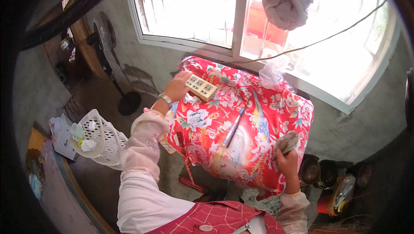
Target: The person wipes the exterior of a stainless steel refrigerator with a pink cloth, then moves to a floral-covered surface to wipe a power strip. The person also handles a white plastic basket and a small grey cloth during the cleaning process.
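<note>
A table covered by a red floral cloth (207, 143) stands before me. My left hand (177, 86) grips the left end of a cream multi-socket power strip (202, 87) near the cloth's far left part. A crumpled white tissue (191, 98) lies just below the strip. My right hand (288, 161) holds a crumpled, stained rag (287, 141) at the right side of the cloth. Between my hands a slim, pointed tool with a blue and white handle (233, 128) lies diagonally; its exact kind cannot be told.
A thin plastic bag (274, 73) lies at the table's far edge, below the barred window (236, 52). At left stand a pedestal fan (128, 102) and a white plastic rack (103, 140). Dark pots (328, 172) and a red container (325, 203) are on the floor at right.
</note>
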Demonstrator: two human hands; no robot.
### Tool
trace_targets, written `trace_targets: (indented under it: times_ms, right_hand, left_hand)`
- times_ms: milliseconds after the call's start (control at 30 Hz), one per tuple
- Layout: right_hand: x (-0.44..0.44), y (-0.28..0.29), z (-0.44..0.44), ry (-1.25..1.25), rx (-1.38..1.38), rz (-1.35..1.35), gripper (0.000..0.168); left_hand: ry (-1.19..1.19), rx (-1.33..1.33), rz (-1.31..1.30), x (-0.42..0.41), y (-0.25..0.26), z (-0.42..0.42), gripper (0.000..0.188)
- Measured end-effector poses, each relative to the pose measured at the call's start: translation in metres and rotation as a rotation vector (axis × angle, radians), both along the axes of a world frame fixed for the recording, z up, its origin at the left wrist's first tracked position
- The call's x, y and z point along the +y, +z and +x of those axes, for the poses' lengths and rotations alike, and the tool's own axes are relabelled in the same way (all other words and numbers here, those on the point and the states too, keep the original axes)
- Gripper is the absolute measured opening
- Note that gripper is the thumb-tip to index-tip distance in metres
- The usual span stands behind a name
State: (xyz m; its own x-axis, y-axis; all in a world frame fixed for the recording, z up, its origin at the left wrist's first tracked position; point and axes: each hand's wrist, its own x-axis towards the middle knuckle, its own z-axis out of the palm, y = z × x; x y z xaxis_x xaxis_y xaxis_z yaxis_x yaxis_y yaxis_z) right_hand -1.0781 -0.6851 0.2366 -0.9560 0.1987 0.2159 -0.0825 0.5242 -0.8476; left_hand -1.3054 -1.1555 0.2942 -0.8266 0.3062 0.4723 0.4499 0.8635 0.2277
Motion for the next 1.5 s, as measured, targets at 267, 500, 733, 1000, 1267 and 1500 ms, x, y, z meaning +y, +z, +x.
trace_targets:
  times_ms: [267, 500, 733, 1000, 1267, 1500]
  right_hand:
    - [-0.033, -0.023, -0.019, 0.003, 0.263, 0.57, 0.035]
    - [-0.032, -0.021, -0.023, 0.054, 0.282, 0.465, 0.033]
    - [-0.026, -0.026, -0.022, 0.036, 0.341, 0.478, 0.034]
    - [-0.019, -0.033, -0.021, 0.112, 0.312, 0.449, 0.038]
    - [-0.011, -0.029, -0.018, 0.25, 0.389, 0.264, 0.037]
    - [-0.021, -0.024, -0.016, 0.177, 0.304, 0.226, 0.02]
  left_hand:
    - [-0.045, -0.401, -0.555, 0.037, -0.011, -0.078, 0.108]
    - [-0.197, -0.278, -0.549, 0.03, -0.003, -0.085, 0.092]
    - [-0.334, -0.207, -0.387, 0.088, 0.027, -0.03, 0.088]
    - [-0.286, -0.058, -0.247, 0.073, -0.01, 0.003, 0.084]
    - [0.014, -0.147, 0.137, -0.006, 0.006, 0.053, 0.064]
    - [0.119, -0.283, 0.386, -0.047, -0.003, 0.068, 0.051]
